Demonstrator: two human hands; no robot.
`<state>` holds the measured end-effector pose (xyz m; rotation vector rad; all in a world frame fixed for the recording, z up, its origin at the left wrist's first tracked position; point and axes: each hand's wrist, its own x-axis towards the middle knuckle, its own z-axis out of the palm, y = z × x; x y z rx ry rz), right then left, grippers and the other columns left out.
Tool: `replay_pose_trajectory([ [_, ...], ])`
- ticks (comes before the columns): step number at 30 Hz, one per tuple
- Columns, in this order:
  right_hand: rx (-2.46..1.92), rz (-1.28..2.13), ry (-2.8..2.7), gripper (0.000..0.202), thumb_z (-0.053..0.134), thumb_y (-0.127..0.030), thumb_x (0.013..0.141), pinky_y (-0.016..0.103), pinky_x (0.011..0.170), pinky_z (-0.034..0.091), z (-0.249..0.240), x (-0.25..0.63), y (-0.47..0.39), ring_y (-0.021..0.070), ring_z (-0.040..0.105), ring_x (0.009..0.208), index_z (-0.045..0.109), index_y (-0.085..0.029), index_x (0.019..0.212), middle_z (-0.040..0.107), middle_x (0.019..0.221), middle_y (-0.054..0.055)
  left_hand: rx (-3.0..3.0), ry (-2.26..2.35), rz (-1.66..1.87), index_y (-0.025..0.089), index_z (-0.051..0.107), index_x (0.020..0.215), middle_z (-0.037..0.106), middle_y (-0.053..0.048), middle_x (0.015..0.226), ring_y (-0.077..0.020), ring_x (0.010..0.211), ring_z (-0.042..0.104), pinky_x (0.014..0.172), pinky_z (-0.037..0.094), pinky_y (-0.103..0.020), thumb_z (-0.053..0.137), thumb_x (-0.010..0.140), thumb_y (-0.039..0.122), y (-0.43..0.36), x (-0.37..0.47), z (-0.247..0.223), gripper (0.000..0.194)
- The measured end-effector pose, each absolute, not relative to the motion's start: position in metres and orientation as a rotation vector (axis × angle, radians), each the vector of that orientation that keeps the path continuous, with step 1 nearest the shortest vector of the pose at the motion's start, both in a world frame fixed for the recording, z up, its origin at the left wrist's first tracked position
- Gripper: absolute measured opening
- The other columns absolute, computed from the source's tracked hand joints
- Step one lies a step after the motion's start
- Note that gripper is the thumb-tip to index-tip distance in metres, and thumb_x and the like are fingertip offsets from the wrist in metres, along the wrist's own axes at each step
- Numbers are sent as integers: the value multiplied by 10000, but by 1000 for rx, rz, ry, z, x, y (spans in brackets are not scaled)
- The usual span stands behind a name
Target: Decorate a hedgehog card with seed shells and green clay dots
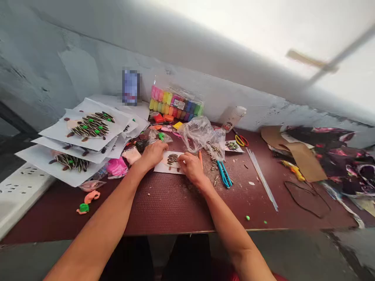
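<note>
A small white card (160,168) lies on the table in front of me, with several striped sunflower seeds (172,159) in rows on a pale shape, and brown dabs below them. My left hand (155,153) rests at the card's upper left corner, fingers stretched out and lying flat. On the card's right side my right hand (191,166) has its fingertips pinched together beside the seeds; whatever they hold is hidden. Loose sunflower seeds (214,165) lie to the right, by a clear plastic bag (197,132). An orange stick (200,159) lies just behind my right hand.
Left stands a stack of seed-decorated sheets (114,134), near pink clay (117,167). Behind are a multicoloured clay pack (175,103) and white bottle (234,118). Rightward lie a blue cutter (224,174), scissors (241,139), clear glue sticks (262,179), a yellow glue gun (297,171) and its cable.
</note>
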<state>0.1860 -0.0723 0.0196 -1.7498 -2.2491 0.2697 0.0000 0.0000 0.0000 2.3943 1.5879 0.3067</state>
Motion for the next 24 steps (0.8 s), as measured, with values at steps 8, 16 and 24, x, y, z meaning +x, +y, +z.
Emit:
replay_pose_trajectory([
  [8, -1777, 294, -2307, 255, 487, -219, 995, 246, 672, 318, 23, 181, -71, 153, 556, 775, 740, -233, 971, 643, 869, 25, 2386, 1593, 377, 206, 734, 1077, 686, -102, 1039, -257, 951, 652, 808, 492, -336, 428, 917, 141, -1, -1, -3, 352],
  [16, -1786, 281, -2246, 178, 548, -230, 959, 254, 808, 378, 29, 186, -75, 162, 613, 878, 725, -246, 966, 696, 963, 23, 2394, 1570, 404, 202, 738, 1044, 684, -95, 1012, -244, 950, 649, 835, 488, -328, 431, 909, 133, 0, -2, -5, 341],
  [24, -2087, 149, -2050, 200, 527, -190, 935, 249, 701, 365, 40, 217, -69, 173, 631, 835, 727, -209, 935, 739, 948, 51, 2418, 1553, 411, 203, 735, 1029, 680, -89, 995, -237, 938, 645, 819, 481, -318, 450, 905, 121, 3, -3, -8, 321],
])
